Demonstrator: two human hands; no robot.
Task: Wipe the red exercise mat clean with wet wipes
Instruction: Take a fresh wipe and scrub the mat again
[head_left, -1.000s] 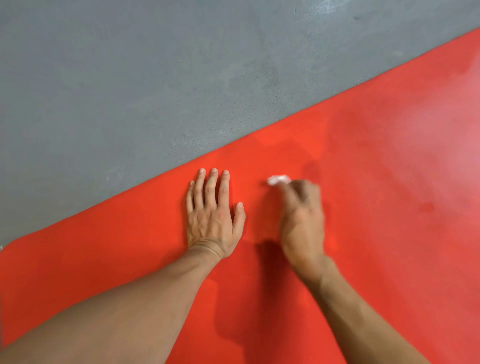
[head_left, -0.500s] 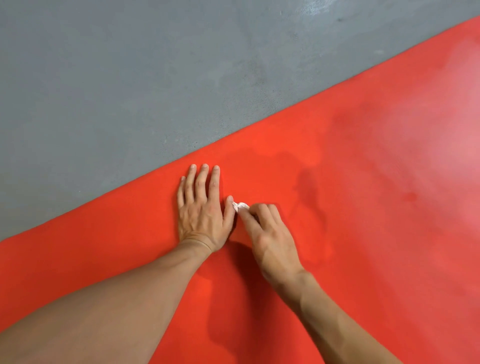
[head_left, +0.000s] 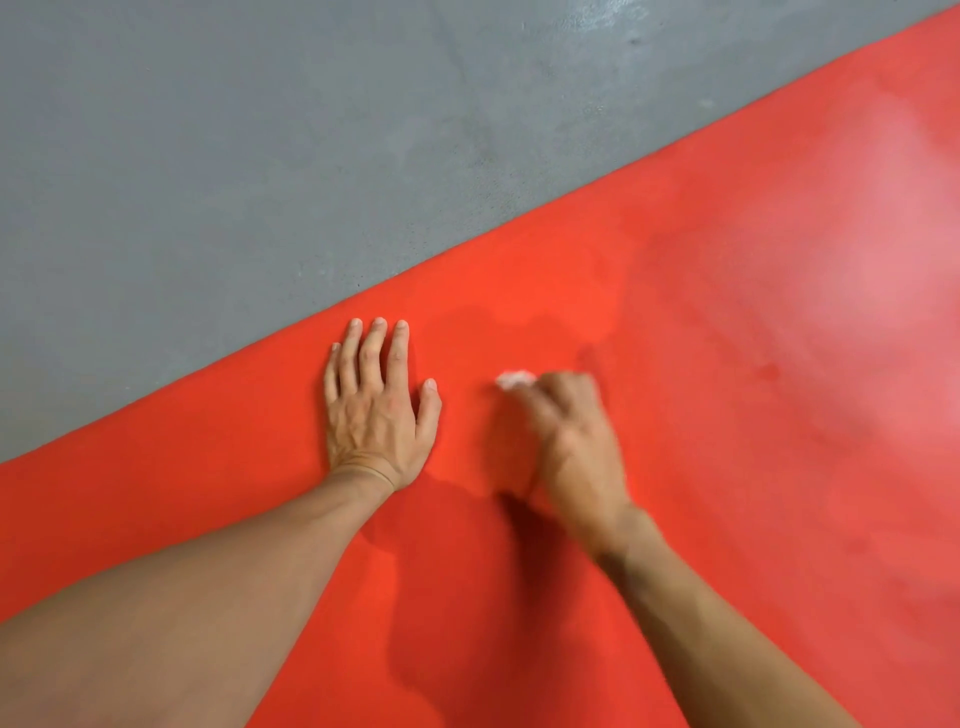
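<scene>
Head view. My left hand (head_left: 376, 410) lies flat on the red exercise mat (head_left: 701, 415), fingers straight and together, thumb out to the side, pressing the mat down near its far edge. My right hand (head_left: 576, 441), blurred, has its fingers curled round a small white wet wipe (head_left: 514, 380); only a wad of it shows beyond the knuckles, low against the mat just right of the left thumb.

Progress, as I judge it: the work is partway through. A darker, irregular patch with a scalloped outline (head_left: 545, 322) lies beyond the two hands, and I read it as dampness from wiping. To the right the mat looks paler and glossy, but glare makes it hard to say whether that part is wiped. A small dark spot (head_left: 768, 370) sits there, so I take that area as remaining. The near strip under my forearms is hidden.

Surroundings: grey concrete floor (head_left: 260, 156) borders the mat's far edge. Nothing lies on the mat in the wipe's way except my own bracing hand.
</scene>
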